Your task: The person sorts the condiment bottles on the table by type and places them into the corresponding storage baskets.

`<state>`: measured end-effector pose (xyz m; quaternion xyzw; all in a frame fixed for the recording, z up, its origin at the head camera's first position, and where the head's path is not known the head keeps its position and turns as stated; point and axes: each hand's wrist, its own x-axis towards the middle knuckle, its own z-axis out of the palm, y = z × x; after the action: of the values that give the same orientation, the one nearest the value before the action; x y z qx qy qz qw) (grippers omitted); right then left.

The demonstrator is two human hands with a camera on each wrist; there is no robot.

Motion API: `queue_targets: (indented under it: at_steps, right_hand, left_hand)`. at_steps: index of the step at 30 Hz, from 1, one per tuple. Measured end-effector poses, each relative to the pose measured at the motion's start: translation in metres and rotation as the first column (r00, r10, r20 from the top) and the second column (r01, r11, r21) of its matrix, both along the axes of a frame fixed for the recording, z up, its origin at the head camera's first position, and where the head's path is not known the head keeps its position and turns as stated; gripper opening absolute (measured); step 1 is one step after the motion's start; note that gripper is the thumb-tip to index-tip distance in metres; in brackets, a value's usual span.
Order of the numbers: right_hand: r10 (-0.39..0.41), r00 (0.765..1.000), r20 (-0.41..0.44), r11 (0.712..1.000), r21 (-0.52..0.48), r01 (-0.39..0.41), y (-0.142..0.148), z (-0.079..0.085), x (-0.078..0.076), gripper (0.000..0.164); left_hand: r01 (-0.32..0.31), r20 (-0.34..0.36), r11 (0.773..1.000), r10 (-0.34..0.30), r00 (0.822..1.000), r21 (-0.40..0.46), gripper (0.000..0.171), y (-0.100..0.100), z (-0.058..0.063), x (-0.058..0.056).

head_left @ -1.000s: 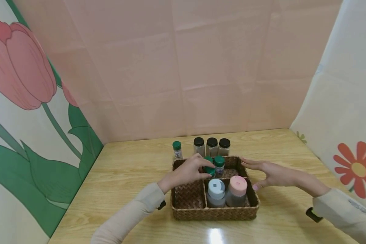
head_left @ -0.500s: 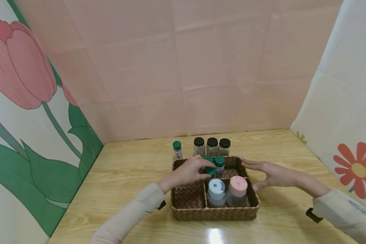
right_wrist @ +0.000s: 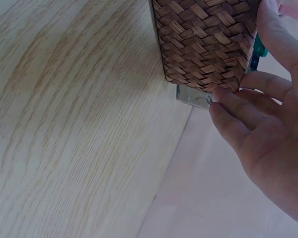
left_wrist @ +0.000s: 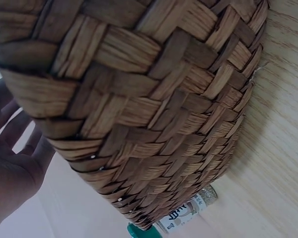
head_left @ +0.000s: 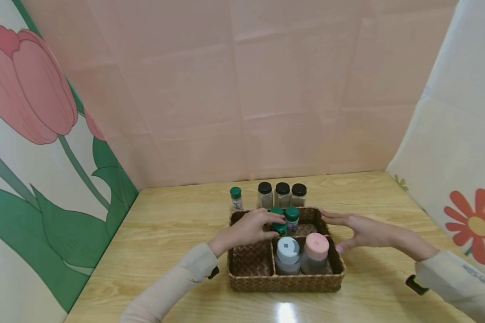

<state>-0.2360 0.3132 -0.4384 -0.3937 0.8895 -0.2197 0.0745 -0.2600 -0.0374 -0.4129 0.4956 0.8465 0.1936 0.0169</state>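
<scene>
In the head view a woven basket (head_left: 284,283) with compartments stands on the table. My left hand (head_left: 248,229) reaches over its left part, thumb and fingers around the green cap of a spice jar (head_left: 280,229) in the back compartment. Beside it stand a second green-capped jar (head_left: 277,210) and a third green-capped jar (head_left: 292,214). My right hand (head_left: 365,231) is at the basket's right side. In the right wrist view its fairly straight fingers (right_wrist: 233,116) touch the woven corner. A white-capped bottle (head_left: 288,253) and a pink-capped bottle (head_left: 316,251) occupy the front right compartment.
Behind the basket are another green-capped spice jar (head_left: 236,197) and three black-capped jars, the middle jar (head_left: 282,196) among them. A pink sheet (head_left: 242,112) hangs behind the table (head_left: 178,211). The front left compartment (head_left: 251,260) shows its bare woven bottom.
My left hand has sunk slightly with the green-capped spice jar. My right hand stays at the basket's side. The head view has shifted a little.
</scene>
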Motion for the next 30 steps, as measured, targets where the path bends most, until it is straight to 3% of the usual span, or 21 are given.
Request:
queue_targets:
  at_steps: [15, 30]
  right_hand:
    - [-0.012, 1.000, 0.014, 1.000, 0.001, 0.012, 0.002, -0.001, 0.000, 0.092]
    - [0.010, 1.000, 0.019, 1.000, 0.002, -0.010, 0.000, 0.004, -0.001, 0.092]
  left_hand:
    - [0.012, 0.023, 0.996, -0.014, 1.000, 0.085, 0.036, -0.009, -0.002, 0.002]
    - [-0.099, 0.057, 0.978, 0.090, 0.994, 0.184, 0.029, -0.018, -0.003, -0.001]
